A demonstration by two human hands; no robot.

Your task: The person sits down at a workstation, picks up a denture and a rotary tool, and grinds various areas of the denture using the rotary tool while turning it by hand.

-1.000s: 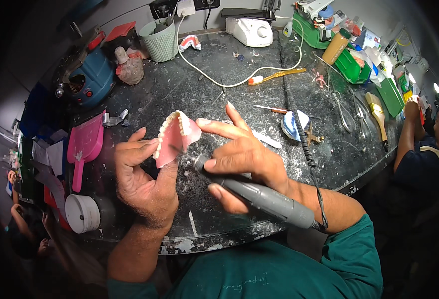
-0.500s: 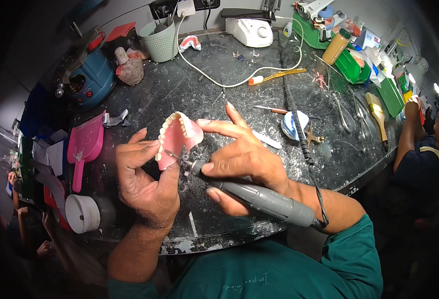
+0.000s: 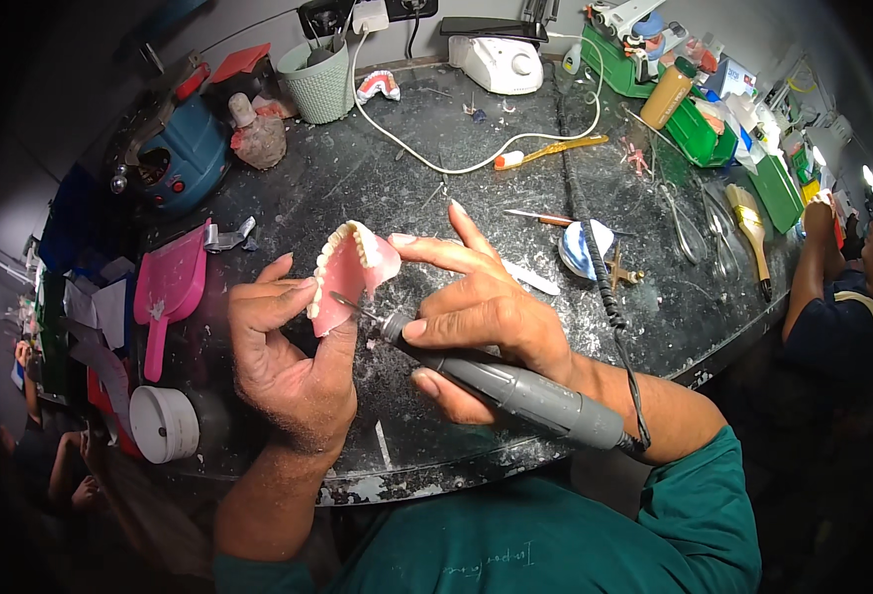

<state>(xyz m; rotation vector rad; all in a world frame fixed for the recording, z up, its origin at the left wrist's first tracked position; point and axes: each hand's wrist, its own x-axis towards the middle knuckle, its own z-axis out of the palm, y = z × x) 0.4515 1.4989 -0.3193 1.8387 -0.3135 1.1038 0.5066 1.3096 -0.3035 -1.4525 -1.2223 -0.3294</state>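
partly hidden: right hand [image 3: 504,315], behind drill [image 3: 525,395] | bit [image 3: 355,306] touching denture [image 3: 348,274]: unclear

Denture [image 3: 344,285] is showing pink, teeth [image 3: 323,267] cream; handpiece [image 3: 530,396] is presenting grey; counter [image 3: 357,198] is displaying white-speckled black; dim right-hand clothing [image 3: 827,325], seemingly navy.

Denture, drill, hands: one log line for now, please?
left hand: holds denture; right hand: holds drill; bit: at denture's pink side; dustpan: left of left hand
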